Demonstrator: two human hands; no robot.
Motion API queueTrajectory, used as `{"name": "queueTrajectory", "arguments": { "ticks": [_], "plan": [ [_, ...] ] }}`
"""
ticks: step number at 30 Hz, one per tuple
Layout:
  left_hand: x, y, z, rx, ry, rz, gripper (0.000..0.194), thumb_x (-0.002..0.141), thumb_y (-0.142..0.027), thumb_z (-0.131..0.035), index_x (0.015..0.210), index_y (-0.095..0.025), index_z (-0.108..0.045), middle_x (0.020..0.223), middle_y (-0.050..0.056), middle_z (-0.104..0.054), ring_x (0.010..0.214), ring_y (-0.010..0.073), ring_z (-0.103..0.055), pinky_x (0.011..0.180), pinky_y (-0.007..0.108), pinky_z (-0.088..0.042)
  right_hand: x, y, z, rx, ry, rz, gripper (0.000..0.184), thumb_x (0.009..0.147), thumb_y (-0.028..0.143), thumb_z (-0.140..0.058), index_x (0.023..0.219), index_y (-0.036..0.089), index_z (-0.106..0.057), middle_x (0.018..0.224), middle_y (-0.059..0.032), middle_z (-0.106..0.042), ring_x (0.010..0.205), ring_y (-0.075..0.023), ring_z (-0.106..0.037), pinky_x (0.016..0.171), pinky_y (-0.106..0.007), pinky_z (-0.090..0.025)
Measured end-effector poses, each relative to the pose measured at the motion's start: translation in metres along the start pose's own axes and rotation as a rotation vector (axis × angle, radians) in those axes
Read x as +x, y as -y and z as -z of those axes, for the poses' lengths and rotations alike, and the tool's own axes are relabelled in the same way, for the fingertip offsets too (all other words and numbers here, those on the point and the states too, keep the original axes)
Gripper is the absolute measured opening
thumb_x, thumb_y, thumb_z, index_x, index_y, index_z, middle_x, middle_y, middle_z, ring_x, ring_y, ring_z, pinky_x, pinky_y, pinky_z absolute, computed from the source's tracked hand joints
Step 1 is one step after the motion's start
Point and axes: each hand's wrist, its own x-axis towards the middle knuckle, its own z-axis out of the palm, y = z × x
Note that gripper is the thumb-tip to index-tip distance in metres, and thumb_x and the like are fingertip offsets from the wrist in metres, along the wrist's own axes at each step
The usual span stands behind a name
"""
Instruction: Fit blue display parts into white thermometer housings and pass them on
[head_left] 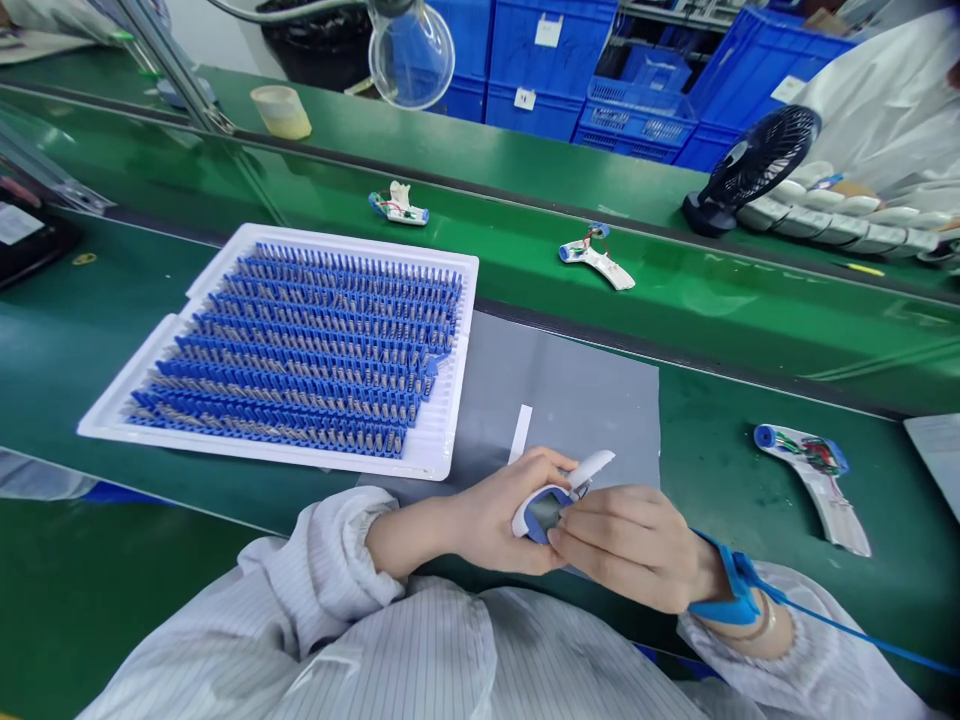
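My left hand (499, 510) is closed around a white and blue handheld housing (519, 522), which looks like that of a gun-shaped thermometer. A dark grey window shows in its blue end, and a white part with thin wires sticks up behind it. My right hand (634, 540) presses its fingertips together at the right edge of the housing; whatever is pinched there is hidden. Around the right wrist is a blue wrist strap (727, 585) with a cord. Both hands are over a grey mat (585, 390), close to a white strip (520, 433).
Left stands a white tray (442, 440) of small blue parts with metal springs. Wired white housings lie on the green belt (487, 240), and another housing (832, 500) lies at right. A black fan (757, 165), a lamp-like glass (411, 60) and blue crates (551, 60) are beyond.
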Motion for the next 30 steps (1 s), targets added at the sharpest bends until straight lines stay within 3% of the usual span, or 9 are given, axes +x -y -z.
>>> {"name": "queueTrajectory", "arguments": {
  "ticks": [4,7,9,14,19,22,26,28,30],
  "plan": [
    [0.000,-0.005,0.001,-0.240,-0.131,0.143,0.043,0.072,-0.028,-0.065,0.108,-0.017,-0.046,0.132,0.015,-0.041,0.119,0.0276,-0.046,0.099,0.042,-0.037,0.001,-0.012,0.001,-0.062,-0.148,-0.177,0.009,0.095,0.020,-0.050,0.093,0.013,-0.056,0.087,-0.0077,-0.060,0.084,-0.0193,-0.059,0.070,-0.031,-0.051],
    [-0.001,-0.006,0.005,-0.336,-0.179,0.196,0.046,0.075,-0.028,-0.063,0.117,-0.019,-0.047,0.137,0.014,-0.040,0.113,0.0261,-0.053,0.096,0.039,-0.041,-0.006,-0.025,0.007,-0.216,-0.091,-0.380,0.039,0.086,0.051,-0.059,0.100,0.015,-0.054,0.097,-0.0124,-0.059,0.096,-0.0289,-0.055,0.076,-0.044,-0.050],
    [-0.002,-0.007,0.008,-0.338,-0.189,0.210,0.049,0.077,-0.028,-0.061,0.123,-0.020,-0.046,0.136,0.013,-0.044,0.105,0.0247,-0.058,0.090,0.036,-0.046,-0.015,-0.032,0.013,-0.227,-0.011,-0.490,0.050,0.084,0.059,-0.055,0.107,0.014,-0.052,0.102,-0.0151,-0.058,0.100,-0.0323,-0.053,0.079,-0.048,-0.048],
    [-0.001,-0.010,0.012,-0.076,-0.281,0.245,0.042,0.074,-0.029,-0.066,0.112,-0.016,-0.057,0.115,0.010,-0.062,0.099,0.0228,-0.061,0.084,0.030,-0.048,-0.035,-0.033,0.018,0.102,0.050,-0.728,0.022,0.095,0.038,-0.049,0.102,0.018,-0.055,0.085,-0.0051,-0.058,0.068,-0.0160,-0.056,0.054,-0.025,-0.046],
    [0.002,-0.013,0.012,0.047,-0.327,0.167,0.030,0.074,-0.027,-0.064,0.101,-0.014,-0.062,0.106,0.010,-0.066,0.096,0.0204,-0.062,0.085,0.028,-0.048,-0.037,-0.024,0.010,0.171,0.000,-0.713,0.016,0.094,0.035,-0.052,0.101,0.021,-0.054,0.082,-0.0036,-0.058,0.067,-0.0160,-0.055,0.055,-0.025,-0.043],
    [0.002,-0.011,0.011,0.032,-0.275,0.260,0.042,0.074,-0.034,-0.065,0.111,-0.015,-0.057,0.114,0.010,-0.062,0.101,0.0215,-0.060,0.088,0.030,-0.046,-0.047,-0.027,0.013,0.154,0.042,-0.758,0.017,0.094,0.036,-0.051,0.100,0.021,-0.056,0.082,-0.0035,-0.059,0.067,-0.0168,-0.056,0.057,-0.026,-0.044],
    [0.001,-0.005,0.007,-0.001,-0.281,0.433,0.081,0.068,-0.044,-0.070,0.134,-0.021,-0.029,0.138,0.012,-0.038,0.124,0.0252,-0.041,0.103,0.039,-0.034,-0.102,-0.044,0.045,0.086,0.258,-1.019,0.031,0.093,0.047,-0.045,0.096,0.020,-0.060,0.085,-0.0049,-0.063,0.072,-0.0211,-0.060,0.060,-0.029,-0.048],
    [0.001,-0.004,0.006,0.000,-0.270,0.472,0.070,0.076,-0.042,-0.062,0.133,-0.023,-0.027,0.136,0.011,-0.038,0.123,0.0229,-0.040,0.103,0.040,-0.033,-0.136,-0.057,0.071,-0.099,0.309,-1.155,0.043,0.087,0.056,-0.044,0.089,0.018,-0.063,0.081,-0.0084,-0.064,0.070,-0.0258,-0.062,0.059,-0.034,-0.050],
    [0.002,-0.005,0.004,0.010,-0.237,0.478,0.052,0.081,-0.038,-0.055,0.127,-0.023,-0.035,0.129,0.009,-0.043,0.118,0.0208,-0.044,0.099,0.039,-0.037,-0.161,-0.070,0.095,-0.433,0.186,-1.225,0.049,0.083,0.059,-0.045,0.085,0.015,-0.065,0.082,-0.0145,-0.063,0.073,-0.0312,-0.061,0.060,-0.040,-0.049]
  ]
}}
